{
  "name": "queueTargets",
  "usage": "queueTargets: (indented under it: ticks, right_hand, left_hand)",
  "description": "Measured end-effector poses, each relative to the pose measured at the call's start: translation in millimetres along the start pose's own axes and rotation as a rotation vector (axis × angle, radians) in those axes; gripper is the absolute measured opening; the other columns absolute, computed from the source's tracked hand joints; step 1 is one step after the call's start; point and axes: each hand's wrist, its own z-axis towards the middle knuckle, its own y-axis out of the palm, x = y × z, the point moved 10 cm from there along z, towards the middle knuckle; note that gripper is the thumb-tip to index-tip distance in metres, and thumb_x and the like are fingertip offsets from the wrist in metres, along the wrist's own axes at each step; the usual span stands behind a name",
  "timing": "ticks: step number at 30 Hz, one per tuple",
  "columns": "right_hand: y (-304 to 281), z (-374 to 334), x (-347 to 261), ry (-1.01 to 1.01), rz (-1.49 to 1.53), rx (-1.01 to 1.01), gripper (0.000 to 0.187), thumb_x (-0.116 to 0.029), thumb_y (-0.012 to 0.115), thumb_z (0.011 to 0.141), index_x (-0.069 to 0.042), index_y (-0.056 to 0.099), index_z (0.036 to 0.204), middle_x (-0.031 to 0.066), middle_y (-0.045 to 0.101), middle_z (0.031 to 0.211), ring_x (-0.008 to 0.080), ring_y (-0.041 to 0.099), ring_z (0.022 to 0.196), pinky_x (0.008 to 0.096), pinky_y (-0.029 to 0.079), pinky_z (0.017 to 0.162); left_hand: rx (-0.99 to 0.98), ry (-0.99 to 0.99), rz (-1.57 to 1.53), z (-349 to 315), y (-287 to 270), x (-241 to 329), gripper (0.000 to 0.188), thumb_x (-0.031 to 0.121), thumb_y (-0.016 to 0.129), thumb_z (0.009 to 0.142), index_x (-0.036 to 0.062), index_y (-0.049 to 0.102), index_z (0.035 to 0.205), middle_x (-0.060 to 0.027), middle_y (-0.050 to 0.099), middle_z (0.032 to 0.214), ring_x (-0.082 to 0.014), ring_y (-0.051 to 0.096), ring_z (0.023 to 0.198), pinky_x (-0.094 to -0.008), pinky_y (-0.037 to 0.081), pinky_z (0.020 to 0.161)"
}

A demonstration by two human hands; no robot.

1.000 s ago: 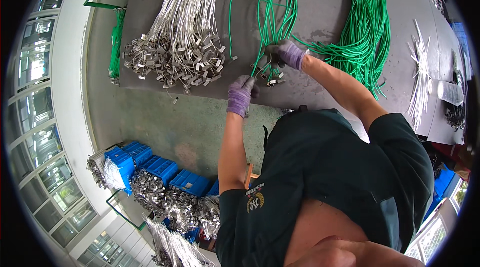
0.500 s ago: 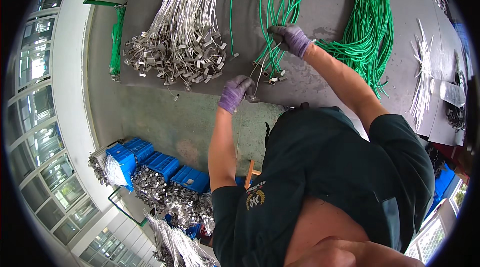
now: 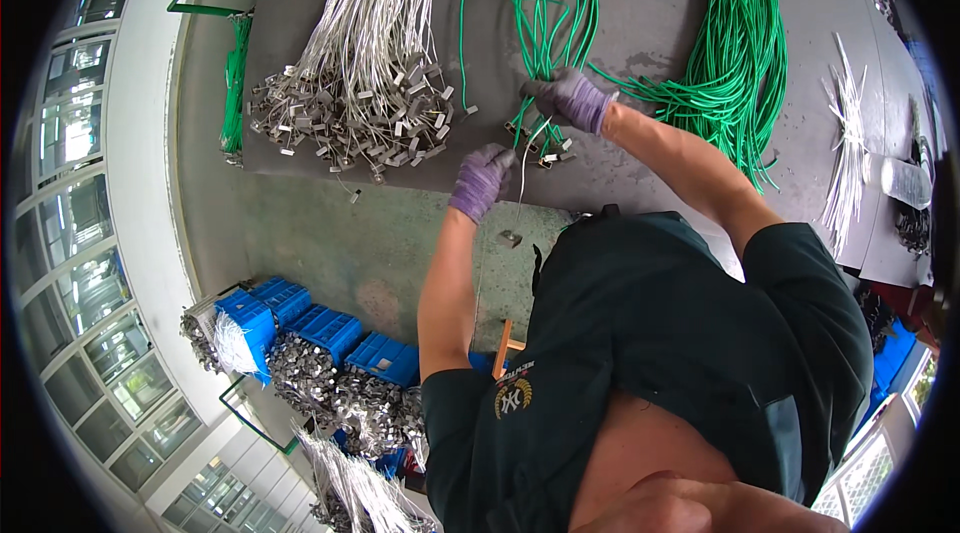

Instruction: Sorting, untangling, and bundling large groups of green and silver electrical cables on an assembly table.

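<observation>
Metal block (image 3: pixel 510 239) now past table edge (image 3: pixel 556 201), prob. on white wire (image 3: pixel 526 155).

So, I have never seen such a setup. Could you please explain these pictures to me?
No machine here: you see a person's left hand and right hand, both gloved. A wide camera on the head looks down, so straight edges bend. On the grey table lie, from left to right, silvery cables with small blocky ends, loose green cables, a thick green bundle and white strands. A pale wire seems to hang from the right hand, a small metal piece at its lower end. I cannot tell whether the left hand holds anything.
</observation>
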Motion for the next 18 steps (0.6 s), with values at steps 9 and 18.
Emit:
queueTargets:
  ticks: [9, 18]
  right_hand:
    - [-3, -1, -15, -0.034, -0.113, 0.070, 0.025, -0.023, 0.067, 0.077, -0.007, 0.055, 0.062, -0.0003, 0.046, 0.048, 0.0090, 0.040, 0.037, 0.0261, 0.027, 0.036]
    - [-7, -2, -20, 0.019, 0.013, 0.025, 0.022, -0.022, 0.065, 0.079, -0.007, 0.057, 0.065, -0.0016, 0.044, 0.047, 0.0082, 0.040, 0.037, 0.0259, 0.026, 0.034]
  left_hand:
    - [0.207, 0.481, 0.457, -8, -6, 49, 0.016, 0.017, 0.059, 0.084, 0.0018, 0.060, 0.088, -0.0039, 0.056, 0.063, -0.0106, 0.047, 0.054, -0.0290, 0.041, 0.052]
    - [0.151, 0.307, -0.146, 6, -16, 16, 0.029, 0.036, 0.054, 0.088, 0.0077, 0.060, 0.089, 0.0006, 0.054, 0.056, -0.0079, 0.048, 0.046, -0.0230, 0.038, 0.042]
